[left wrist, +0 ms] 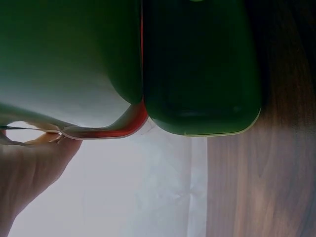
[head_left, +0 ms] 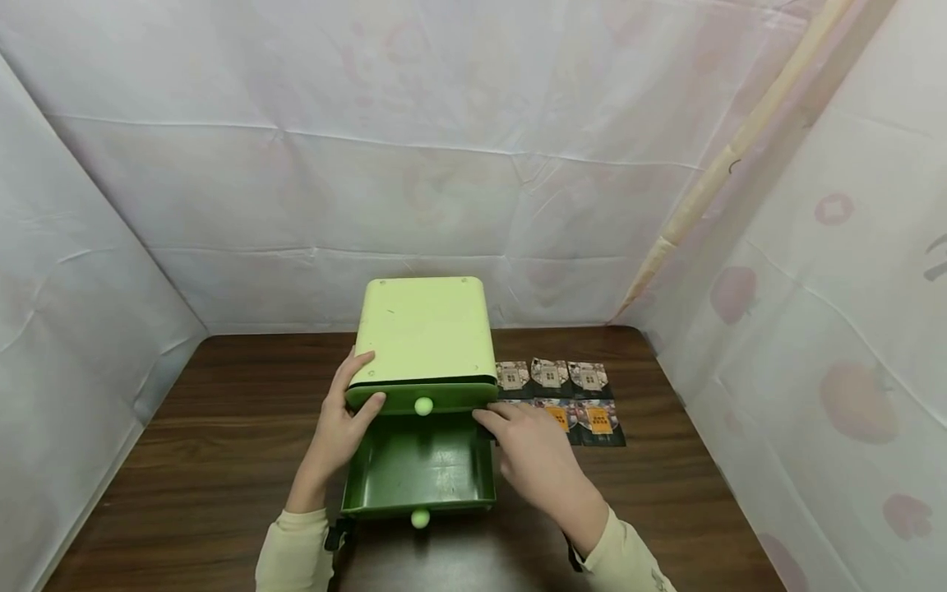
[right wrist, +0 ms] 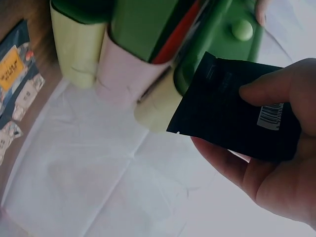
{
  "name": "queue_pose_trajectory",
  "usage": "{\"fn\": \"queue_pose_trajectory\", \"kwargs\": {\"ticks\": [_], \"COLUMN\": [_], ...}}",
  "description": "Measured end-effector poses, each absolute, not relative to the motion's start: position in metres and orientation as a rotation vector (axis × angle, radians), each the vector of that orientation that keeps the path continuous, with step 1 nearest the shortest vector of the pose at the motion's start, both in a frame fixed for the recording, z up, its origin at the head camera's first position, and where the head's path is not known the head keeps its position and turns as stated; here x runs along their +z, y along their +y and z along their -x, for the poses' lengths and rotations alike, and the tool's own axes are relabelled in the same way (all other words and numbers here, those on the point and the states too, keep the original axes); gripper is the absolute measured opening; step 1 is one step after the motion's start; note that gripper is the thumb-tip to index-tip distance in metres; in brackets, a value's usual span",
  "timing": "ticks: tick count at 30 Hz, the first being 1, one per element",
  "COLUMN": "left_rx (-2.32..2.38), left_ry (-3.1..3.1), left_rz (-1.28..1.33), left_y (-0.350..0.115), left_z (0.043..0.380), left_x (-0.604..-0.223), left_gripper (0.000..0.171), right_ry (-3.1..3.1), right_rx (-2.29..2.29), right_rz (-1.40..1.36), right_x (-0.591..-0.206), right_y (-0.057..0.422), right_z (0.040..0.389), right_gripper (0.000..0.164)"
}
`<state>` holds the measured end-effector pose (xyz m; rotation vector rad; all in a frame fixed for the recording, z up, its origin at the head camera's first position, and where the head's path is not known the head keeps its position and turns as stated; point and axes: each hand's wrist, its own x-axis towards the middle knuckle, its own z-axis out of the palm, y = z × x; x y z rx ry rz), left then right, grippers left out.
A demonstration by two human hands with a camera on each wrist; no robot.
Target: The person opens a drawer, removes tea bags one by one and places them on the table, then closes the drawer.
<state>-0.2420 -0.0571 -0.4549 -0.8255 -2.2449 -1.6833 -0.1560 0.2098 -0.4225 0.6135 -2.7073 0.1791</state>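
A small drawer cabinet (head_left: 427, 329) with a light green top stands in the middle of the table. Its upper green drawer front (head_left: 392, 400) is nearly closed, while a green drawer (head_left: 418, 469) below is pulled well out and looks bare inside. My left hand (head_left: 336, 427) grips the cabinet's upper front left corner, thumb across the drawer front and a finger on the top. Between thumb and fingers, my right hand (head_left: 536, 452) pinches a dark flat sachet (right wrist: 222, 103) with a white barcode label. It is held beside the cabinet's right side, near the open drawer.
Several printed sachets (head_left: 598, 419) lie in two rows on the brown table (head_left: 244, 411), right of the cabinet; my right hand partly covers them. White patterned sheeting (head_left: 414, 164) hangs behind and at both sides. A pale pole (head_left: 710, 185) slants at the back right corner.
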Motion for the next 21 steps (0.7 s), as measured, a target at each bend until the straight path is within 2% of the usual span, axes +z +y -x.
{"fn": "queue_pose_trajectory", "kwargs": {"ticks": [7,21], "left_rx": [-1.684,-1.667], "left_ry": [-2.254,-2.26], "left_rz": [0.833,0.824], "left_y": [-0.055,-0.058], "left_z": [0.242,0.243], "left_x": [-0.455,-0.456], "left_gripper": [0.057,0.059], "right_ry": [-2.669,-2.793], "right_rx": [0.188,0.254], "right_rz": [-0.479,-0.259], "right_x": [-0.419,-0.441], "right_y": [0.237,0.303], "right_z": [0.152,0.153], "right_gripper": [0.053,0.041]}}
